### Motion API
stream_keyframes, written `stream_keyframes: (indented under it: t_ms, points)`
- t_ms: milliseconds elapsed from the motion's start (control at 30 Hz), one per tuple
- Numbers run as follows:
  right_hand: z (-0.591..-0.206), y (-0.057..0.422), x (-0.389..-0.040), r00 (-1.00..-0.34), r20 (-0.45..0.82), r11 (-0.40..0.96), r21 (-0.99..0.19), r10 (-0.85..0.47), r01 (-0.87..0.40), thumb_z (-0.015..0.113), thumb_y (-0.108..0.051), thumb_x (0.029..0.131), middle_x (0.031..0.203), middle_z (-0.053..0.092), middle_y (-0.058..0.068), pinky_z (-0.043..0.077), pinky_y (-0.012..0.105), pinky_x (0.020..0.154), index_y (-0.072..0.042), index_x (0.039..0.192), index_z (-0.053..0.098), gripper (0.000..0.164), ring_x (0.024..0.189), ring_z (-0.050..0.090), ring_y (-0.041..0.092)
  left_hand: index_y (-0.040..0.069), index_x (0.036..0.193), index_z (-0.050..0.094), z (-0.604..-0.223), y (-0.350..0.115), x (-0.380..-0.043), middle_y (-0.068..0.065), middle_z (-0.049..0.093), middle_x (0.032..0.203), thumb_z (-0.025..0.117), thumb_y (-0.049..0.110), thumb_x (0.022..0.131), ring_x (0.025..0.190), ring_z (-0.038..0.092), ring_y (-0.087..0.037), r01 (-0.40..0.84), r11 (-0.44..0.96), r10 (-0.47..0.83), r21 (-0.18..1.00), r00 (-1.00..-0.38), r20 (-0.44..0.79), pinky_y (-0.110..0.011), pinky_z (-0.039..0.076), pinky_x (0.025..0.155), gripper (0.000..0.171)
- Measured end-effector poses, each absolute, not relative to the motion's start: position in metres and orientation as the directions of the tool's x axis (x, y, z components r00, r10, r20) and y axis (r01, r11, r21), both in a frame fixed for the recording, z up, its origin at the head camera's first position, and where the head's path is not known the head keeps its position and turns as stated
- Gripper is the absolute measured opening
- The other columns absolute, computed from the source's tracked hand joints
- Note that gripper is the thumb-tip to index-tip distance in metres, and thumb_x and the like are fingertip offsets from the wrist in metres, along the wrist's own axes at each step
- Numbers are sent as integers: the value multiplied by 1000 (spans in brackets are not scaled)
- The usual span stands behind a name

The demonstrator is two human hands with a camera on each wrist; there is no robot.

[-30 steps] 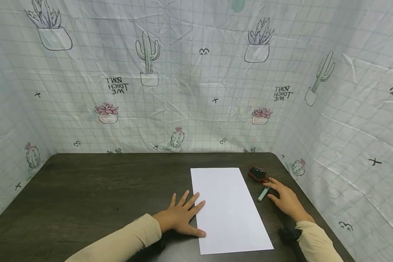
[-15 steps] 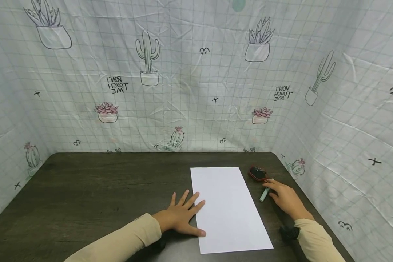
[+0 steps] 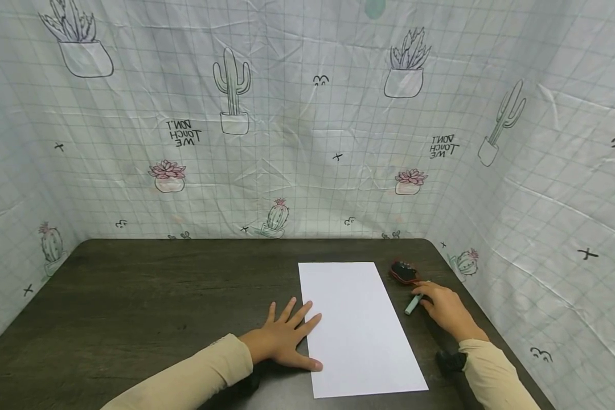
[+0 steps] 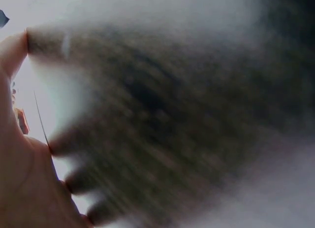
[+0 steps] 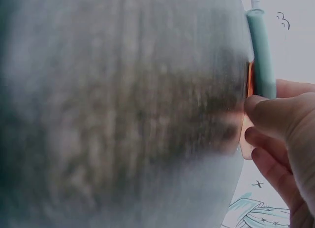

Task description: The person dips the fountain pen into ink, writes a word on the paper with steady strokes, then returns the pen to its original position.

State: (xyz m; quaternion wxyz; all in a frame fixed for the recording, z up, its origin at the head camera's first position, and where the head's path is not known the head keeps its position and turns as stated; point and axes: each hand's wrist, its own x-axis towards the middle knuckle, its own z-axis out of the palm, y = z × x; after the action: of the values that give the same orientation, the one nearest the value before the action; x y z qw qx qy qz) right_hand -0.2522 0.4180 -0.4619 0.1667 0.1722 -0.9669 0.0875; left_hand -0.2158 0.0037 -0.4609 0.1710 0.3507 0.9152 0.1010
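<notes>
My left hand (image 3: 284, 343) lies palm down with its fingers spread, over the left edge of a blank white sheet of paper (image 3: 364, 330) on the dark table. In the left wrist view, its fingertips press on the surface. To the right of the paper, my right hand (image 3: 447, 313) holds a pale green pen (image 3: 413, 304) near its far end. The right wrist view shows the thumb and index finger pinching the pen (image 5: 262, 55), its thin whitish end up at the top of that view. The other fingers are curled below.
A small black oval object with a red rim (image 3: 404, 272) lies just beyond my right fingertips. The dark wooden table (image 3: 159, 290) stretches left. A cactus-print curtain (image 3: 287, 142) hangs behind and along both sides, close by my right arm.
My right thumb and fingers have closed onto the pen, and the pen has shifted slightly. The left hand and the paper have stayed put.
</notes>
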Motion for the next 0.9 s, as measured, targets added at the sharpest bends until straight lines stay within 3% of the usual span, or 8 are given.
stream_keyframes:
  t_ms: [333, 467, 600, 767, 900]
  points:
    - [-462, 419, -249, -821, 500, 907, -150, -275, -395, 78, 8, 70, 113, 67, 17, 51, 55, 76, -5, 103, 72, 35, 99, 65, 39, 33, 155, 13, -460, 4, -215, 0, -2, 162, 47, 79, 79, 147, -5, -37, 608, 734, 676, 304, -696, -240, -70, 0, 108, 95]
    - [-459, 417, -249, -788, 567, 900, -176, -239, -399, 78, 9, 70, 109, 68, 15, 52, 49, 71, -5, 101, 72, 35, 88, 68, 32, 33, 155, 13, -459, 4, -216, 1, -2, 162, 47, 80, 79, 147, -5, -36, 607, 737, 673, 298, -699, -241, -70, -1, 108, 95]
    - [-455, 414, -248, -776, 605, 898, -220, -181, -381, 78, 7, 72, 106, 70, 12, 51, 35, 63, -7, 103, 71, 35, 77, 65, 21, 33, 155, 13, -458, 5, -215, 1, -2, 162, 47, 80, 79, 147, -5, -37, 606, 740, 670, 293, -700, -246, -70, -1, 107, 95]
    - [-450, 411, -247, -782, 619, 851, -365, -82, -377, 74, 9, 77, 109, 69, 13, 45, 6, 67, -6, 108, 69, 34, 82, 62, 3, 32, 155, 13, -456, 4, -214, 0, -2, 162, 47, 79, 79, 147, -4, -37, 604, 741, 669, 293, -699, -253, -70, -1, 108, 95]
    - [-448, 409, -246, -795, 607, 760, -513, -9, -400, 71, 7, 82, 108, 63, 16, 45, 3, 69, 0, 107, 68, 27, 83, 60, -7, 32, 155, 13, -456, 4, -214, 0, -2, 162, 47, 79, 79, 147, -4, -37, 602, 740, 671, 301, -697, -253, -69, -1, 108, 95]
